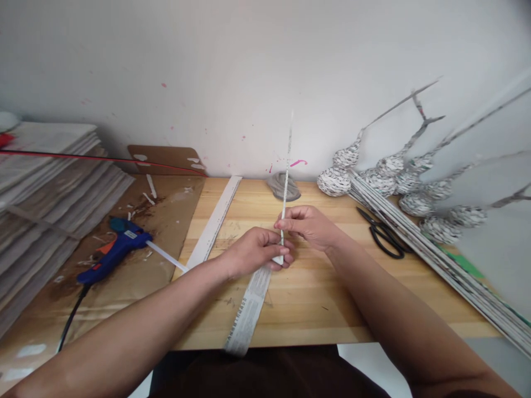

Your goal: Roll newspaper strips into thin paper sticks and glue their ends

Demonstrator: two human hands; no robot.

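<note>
Over the middle of the wooden table, both hands close on one piece of newsprint. Its upper part is a thin rolled paper tube (287, 171) standing nearly upright. Below, a flat newspaper strip (251, 315) trails toward me past the table's front edge. My left hand (259, 251) grips the lower end, where strip and tube meet. Just above it, my right hand (309, 225) pinches the tube between thumb and fingers. What lies inside the left fingers is partly hidden.
A blue glue gun (118, 249) with a glue stick lies left, near stacked newspaper (53, 188). A long white strip (215, 221) lies on the table (323, 287). Scissors (384, 235), a bundle of paper tubes (431, 260) and several woven paper gourds (334, 181) sit right. A grey cloth (276, 185) lies behind.
</note>
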